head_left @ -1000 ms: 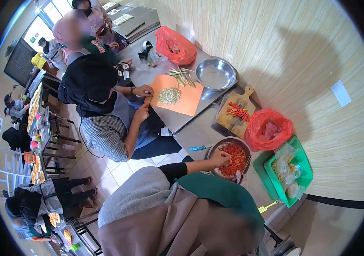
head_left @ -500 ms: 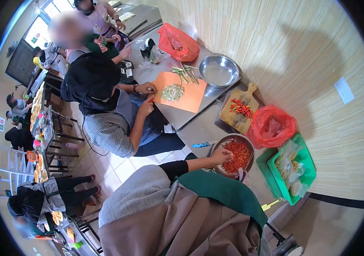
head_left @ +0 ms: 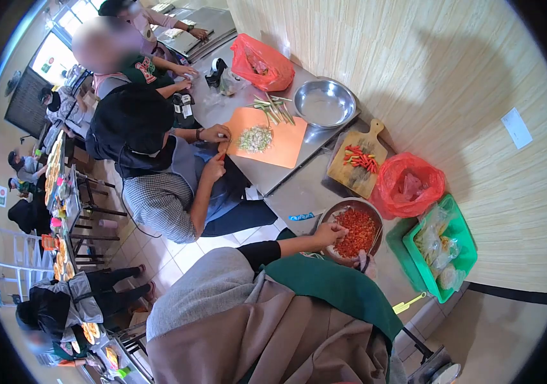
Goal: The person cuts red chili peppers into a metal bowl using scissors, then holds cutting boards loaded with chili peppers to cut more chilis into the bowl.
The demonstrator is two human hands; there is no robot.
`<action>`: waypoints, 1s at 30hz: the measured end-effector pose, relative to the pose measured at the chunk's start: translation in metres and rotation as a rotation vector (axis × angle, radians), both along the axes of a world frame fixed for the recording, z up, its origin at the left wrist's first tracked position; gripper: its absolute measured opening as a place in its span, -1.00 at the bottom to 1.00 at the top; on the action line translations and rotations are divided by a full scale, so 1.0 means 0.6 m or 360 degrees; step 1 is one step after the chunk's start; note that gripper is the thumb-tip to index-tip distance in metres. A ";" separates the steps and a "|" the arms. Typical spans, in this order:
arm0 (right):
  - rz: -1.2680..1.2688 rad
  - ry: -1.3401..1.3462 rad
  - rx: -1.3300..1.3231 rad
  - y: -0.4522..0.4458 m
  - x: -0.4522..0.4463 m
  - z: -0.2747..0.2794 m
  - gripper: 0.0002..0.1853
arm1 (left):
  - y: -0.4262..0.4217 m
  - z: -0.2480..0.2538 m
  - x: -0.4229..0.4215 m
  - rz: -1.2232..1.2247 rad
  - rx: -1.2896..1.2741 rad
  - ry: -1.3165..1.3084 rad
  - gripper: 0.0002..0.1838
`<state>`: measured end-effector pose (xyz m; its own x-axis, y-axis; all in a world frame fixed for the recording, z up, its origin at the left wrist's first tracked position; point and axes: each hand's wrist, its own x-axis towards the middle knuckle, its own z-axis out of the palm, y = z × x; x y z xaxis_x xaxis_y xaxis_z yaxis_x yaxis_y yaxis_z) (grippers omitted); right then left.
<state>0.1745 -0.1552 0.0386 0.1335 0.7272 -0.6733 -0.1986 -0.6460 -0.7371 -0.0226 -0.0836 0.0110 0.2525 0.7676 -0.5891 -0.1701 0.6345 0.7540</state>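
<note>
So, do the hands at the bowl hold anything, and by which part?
The right hand seems to grip the bowl by its near rim. The left hand is at the chopped red pieces; whether it holds anything cannot be told.

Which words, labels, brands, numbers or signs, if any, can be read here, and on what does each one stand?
No text can be read with certainty.
White paper on the wall: too small.
Far-left sign: too small.
Upper-left sign: too small.
Labels on the black package: too blurred.
Blue handle beside the bowl: markings unreadable.
</note>
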 end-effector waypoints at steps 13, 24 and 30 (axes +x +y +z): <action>0.0033 0.0028 -0.0036 0.003 -0.002 0.004 -0.69 | 0.001 0.019 0.004 -0.0091 0.0147 0.0176 -0.73; 0.0436 -0.0238 0.0341 -0.006 -0.014 0.043 -0.82 | -0.003 0.005 0.010 -0.0041 0.0313 0.0345 -0.74; 0.0566 -0.0117 -0.0041 0.000 -0.026 0.089 -0.68 | 0.003 0.012 0.010 -0.0032 0.0113 -0.0028 -0.77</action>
